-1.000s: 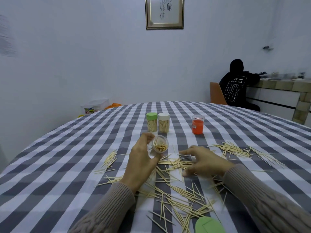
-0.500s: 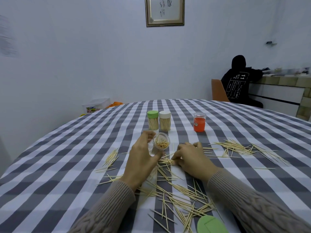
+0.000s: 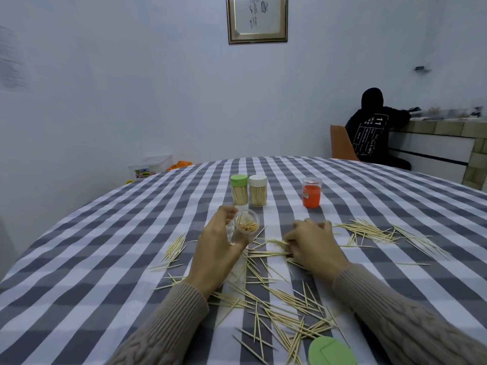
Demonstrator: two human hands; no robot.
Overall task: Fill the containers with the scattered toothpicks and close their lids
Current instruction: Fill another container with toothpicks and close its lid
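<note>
My left hand (image 3: 214,248) grips a clear open container (image 3: 243,226), tilted with its mouth toward me and partly filled with toothpicks. My right hand (image 3: 313,243) lies knuckles up on the checked tablecloth (image 3: 105,259), fingers curled around a small bunch of toothpicks (image 3: 268,252) to the right of the container. Scattered toothpicks (image 3: 279,306) cover the cloth in front of me, and another pile (image 3: 374,231) lies to the right. A loose green lid (image 3: 330,351) rests at the near edge. Two filled, closed containers stand behind: one green-lidded (image 3: 239,189), one white-lidded (image 3: 258,190).
An orange-filled clear jar (image 3: 312,192) stands at the back right of the table. A smaller patch of toothpicks (image 3: 175,246) lies to the left. Beyond the table a person in black (image 3: 371,130) sits on an orange chair (image 3: 341,143) at a counter.
My right hand has drawn left toward the container and closed its fingers over toothpicks. My left hand keeps holding the container in nearly the same place.
</note>
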